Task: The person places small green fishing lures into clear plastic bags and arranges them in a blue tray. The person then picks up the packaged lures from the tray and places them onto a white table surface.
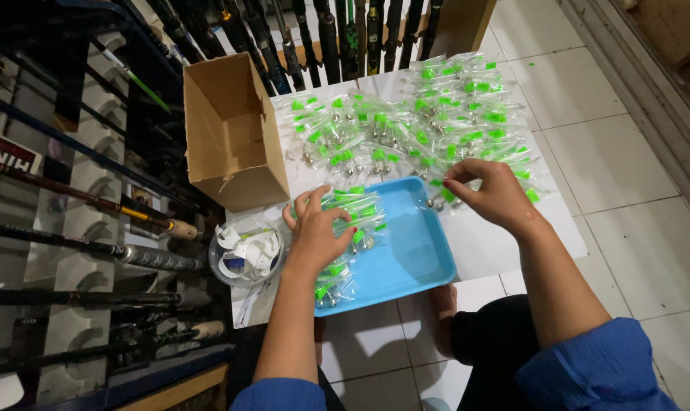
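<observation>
A light blue tray (413,251) lies on a small white table (505,243). My left hand (314,232) rests fingers-down on a stack of small clear packets with green tags (360,209) at the tray's left side. My right hand (493,190) pinches one clear packet with a small metal bell (440,199) at the tray's upper right corner. A large heap of the same green-tagged packets (421,114) covers the far half of the table.
An open brown cardboard box (234,137) stands at the table's left. A clear round tub of white paper strips (247,251) sits below it. Fishing rods (94,198) fill racks on the left and behind. White floor tiles (634,175) lie to the right.
</observation>
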